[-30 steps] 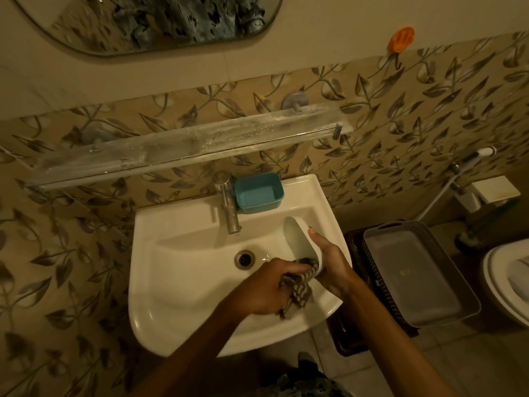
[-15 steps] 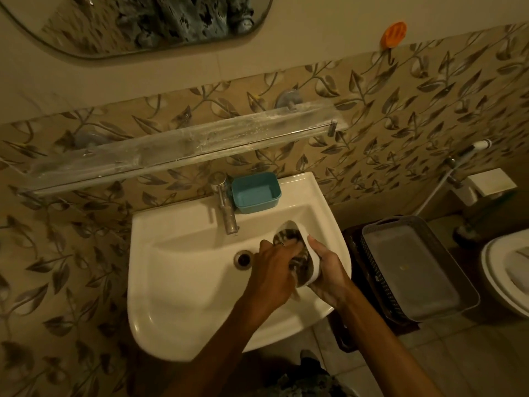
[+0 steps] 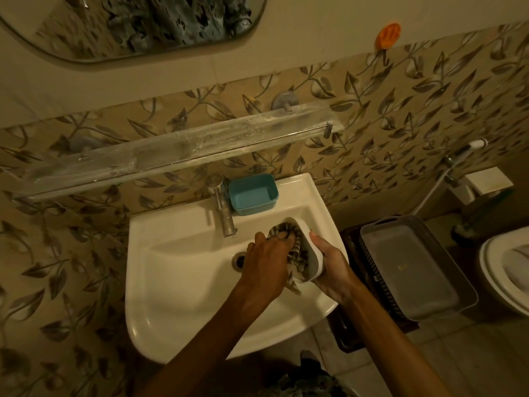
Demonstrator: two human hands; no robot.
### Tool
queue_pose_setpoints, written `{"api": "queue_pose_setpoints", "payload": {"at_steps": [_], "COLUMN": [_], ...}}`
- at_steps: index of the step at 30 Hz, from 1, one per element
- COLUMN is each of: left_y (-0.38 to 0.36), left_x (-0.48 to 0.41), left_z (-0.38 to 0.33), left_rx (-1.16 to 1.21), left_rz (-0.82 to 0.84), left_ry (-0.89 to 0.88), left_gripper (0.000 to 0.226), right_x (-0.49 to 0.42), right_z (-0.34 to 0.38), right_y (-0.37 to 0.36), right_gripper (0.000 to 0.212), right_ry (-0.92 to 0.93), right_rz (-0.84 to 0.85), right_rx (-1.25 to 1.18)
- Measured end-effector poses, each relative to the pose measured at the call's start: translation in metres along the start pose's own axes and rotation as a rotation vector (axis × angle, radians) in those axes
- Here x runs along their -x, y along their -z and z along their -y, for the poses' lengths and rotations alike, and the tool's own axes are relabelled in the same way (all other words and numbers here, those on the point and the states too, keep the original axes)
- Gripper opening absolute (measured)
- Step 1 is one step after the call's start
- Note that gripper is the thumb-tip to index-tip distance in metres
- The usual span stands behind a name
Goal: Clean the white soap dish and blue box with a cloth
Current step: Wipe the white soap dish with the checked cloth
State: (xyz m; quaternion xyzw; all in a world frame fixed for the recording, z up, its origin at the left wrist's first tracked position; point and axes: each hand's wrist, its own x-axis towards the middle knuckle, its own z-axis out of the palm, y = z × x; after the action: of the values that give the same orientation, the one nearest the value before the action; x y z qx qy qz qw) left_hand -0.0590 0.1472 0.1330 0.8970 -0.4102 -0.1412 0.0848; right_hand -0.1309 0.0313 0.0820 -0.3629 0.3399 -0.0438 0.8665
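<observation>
Soap dish [image 3: 313, 253] held tilted over the sink [image 3: 177, 282], at 3 o'clock of the drain [image 3: 238, 259]. Right hand [image 3: 333, 262] clamped on its outer wall. Left hand [image 3: 266, 265] bunched round the cloth [image 3: 297, 253], which is pressed into the dish's far end. Blue box [image 3: 253, 193] left on the sink ledge at 12 o'clock, just beside the tap [image 3: 223, 207], untouched.

Handling, as judged: dish light, rigid, likely slick if wet; best gripped along the long outer wall. Cloth soft and limp, tail hanging toward 6 o'clock. Box probably light plastic, to be taken by a side wall.

Against one second ago: cloth shifted from the dish's near end toward 12 o'clock. Box not moved.
</observation>
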Motion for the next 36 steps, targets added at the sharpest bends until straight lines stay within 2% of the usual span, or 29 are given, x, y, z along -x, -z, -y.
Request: {"api": "queue_pose_setpoints", "payload": {"at_steps": [2,4,8,10,14,16,18,19,21,24,27,30,34,36], "left_y": [0.000,0.002,0.000,0.003,0.011,0.008,0.002,0.000,0.000,0.000,-0.002,-0.006,-0.006,-0.004], "left_x": [0.000,0.003,0.013,0.013,0.006,0.006,0.002,-0.002,-0.010,-0.010,-0.002,0.014,0.020,0.012], "left_z": [-0.001,-0.002,-0.006,-0.005,-0.002,-0.007,-0.007,-0.005,0.002,0.009,0.007,0.000,0.008,0.017], "left_rx": [0.069,0.110,0.234,0.275,0.446,0.316,0.134,0.064,-0.034,-0.028,-0.001,0.087,0.314,0.405], "left_rz": [0.035,0.073,0.247,0.269,0.171,0.053,-0.028,-0.045,-0.064,-0.047,-0.101,-0.163,-0.121,-0.122], "left_ry": [0.024,0.007,-0.139,-0.167,-0.145,-0.128,-0.080,-0.048,-0.001,0.053,0.109,0.086,-0.004,-0.007], "left_gripper": [0.053,0.045,0.029,0.030,0.026,0.028,0.044,0.055,0.071,0.074,0.070,0.051,0.033,0.033], "right_x": [0.001,0.001,-0.001,-0.002,-0.002,-0.003,-0.002,-0.002,0.002,0.004,0.002,0.000,-0.003,-0.003], "right_z": [-0.003,-0.004,-0.002,-0.001,0.007,0.010,0.010,0.008,0.003,-0.002,0.005,0.018,0.022,0.020], "right_y": [0.000,0.000,0.003,0.003,-0.005,-0.009,-0.013,-0.014,-0.019,-0.027,-0.040,-0.051,-0.054,-0.056], "right_gripper": [0.036,0.033,0.025,0.023,0.033,0.037,0.040,0.041,0.030,0.028,0.031,0.025,0.022,0.027], "right_ry": [-0.003,0.005,0.048,0.045,0.052,0.052,0.037,0.030,0.042,0.053,0.069,0.142,0.180,0.153], "right_rz": [-0.019,-0.035,-0.040,-0.038,-0.038,-0.040,-0.026,-0.015,0.003,0.016,0.036,0.029,0.027,0.036], "right_rx": [0.010,0.009,-0.001,-0.010,0.004,0.016,0.008,0.005,-0.001,0.011,0.070,0.125,0.135,0.147]}}
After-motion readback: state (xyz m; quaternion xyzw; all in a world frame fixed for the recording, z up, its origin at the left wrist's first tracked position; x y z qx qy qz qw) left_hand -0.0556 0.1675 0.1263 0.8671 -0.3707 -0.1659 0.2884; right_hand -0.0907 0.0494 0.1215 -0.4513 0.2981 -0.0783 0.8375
